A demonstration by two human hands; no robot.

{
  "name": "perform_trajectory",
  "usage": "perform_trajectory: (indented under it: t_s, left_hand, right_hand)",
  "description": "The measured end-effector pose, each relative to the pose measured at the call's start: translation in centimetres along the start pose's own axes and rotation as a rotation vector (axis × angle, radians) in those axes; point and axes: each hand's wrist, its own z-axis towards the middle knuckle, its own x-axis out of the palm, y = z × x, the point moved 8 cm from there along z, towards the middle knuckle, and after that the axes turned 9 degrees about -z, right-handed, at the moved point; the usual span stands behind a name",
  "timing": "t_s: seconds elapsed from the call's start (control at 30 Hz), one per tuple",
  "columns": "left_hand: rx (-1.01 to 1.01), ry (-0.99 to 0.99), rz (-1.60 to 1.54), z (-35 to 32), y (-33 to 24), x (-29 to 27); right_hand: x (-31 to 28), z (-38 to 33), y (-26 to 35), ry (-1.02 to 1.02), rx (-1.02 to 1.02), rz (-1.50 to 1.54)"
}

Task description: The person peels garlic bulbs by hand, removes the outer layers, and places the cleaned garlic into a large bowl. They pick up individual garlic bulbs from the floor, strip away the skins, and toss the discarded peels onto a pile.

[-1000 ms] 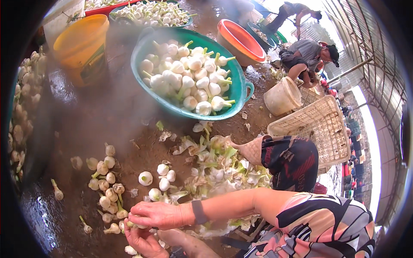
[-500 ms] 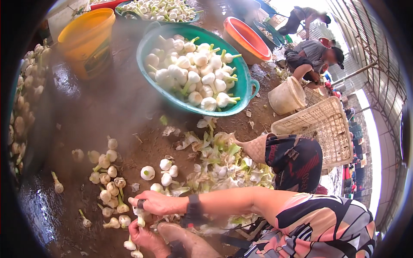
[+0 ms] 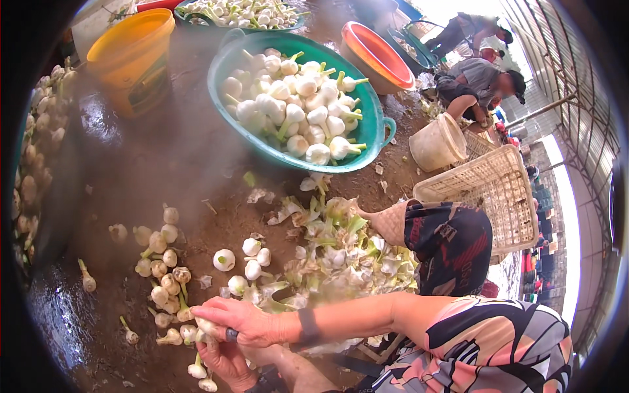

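Observation:
My two hands meet at the lower left, over the wet ground. A pale garlic bulb is between them, partly covered by fingers. My right hand, with a dark ring, is closed over the bulb from above. Below it, my left hand grips the same bulb, its fingertips partly hidden. Just past my fingers lies a loose group of unpeeled garlic bulbs with short stems. Several cleaner white bulbs rest nearby, beside a heap of peeled garlic skins.
A green basin full of white garlic stands ahead. Around it are a yellow bucket, an orange basin, a white bucket and a plastic crate. Other people bend over at the far right. More garlic is piled at left.
My right hand has turned, its fingers now lying over the garlic bulb and covering more of it. My left hand stays beneath. One person in the background has shifted slightly.

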Motion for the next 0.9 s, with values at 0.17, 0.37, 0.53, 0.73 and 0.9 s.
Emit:
perform_trajectory:
  t_s: [0.17, 0.37, 0.53, 0.73, 0.9]
  left_hand:
    - [0.049, -0.002, 0.157, -0.4, -0.8, 2.3]
    - [0.09, -0.014, 0.355, -0.9, -0.1, 3.6]
    - [0.323, 0.112, 0.749, -1.2, -0.9, 4.5]
    - [0.342, 0.038, 1.059, -1.5, -0.8, 3.9]
    - [-0.231, -0.048, 0.623, -1.1, 0.8, 1.8]
  right_hand:
    - [1.3, 0.3, -3.6, 0.194, 0.521, 0.438]
    - [-0.4, 1.0, -5.8, 0.394, 0.646, 0.297]
    - [-1.0, 0.9, -1.2, 0.26, 0.064, 0.1]
    - [0.2, -0.3, -7.7, -0.199, 0.528, 0.919]
    - [-6.8, 0.0, -9.5, -0.213, 0.745, 1.17]
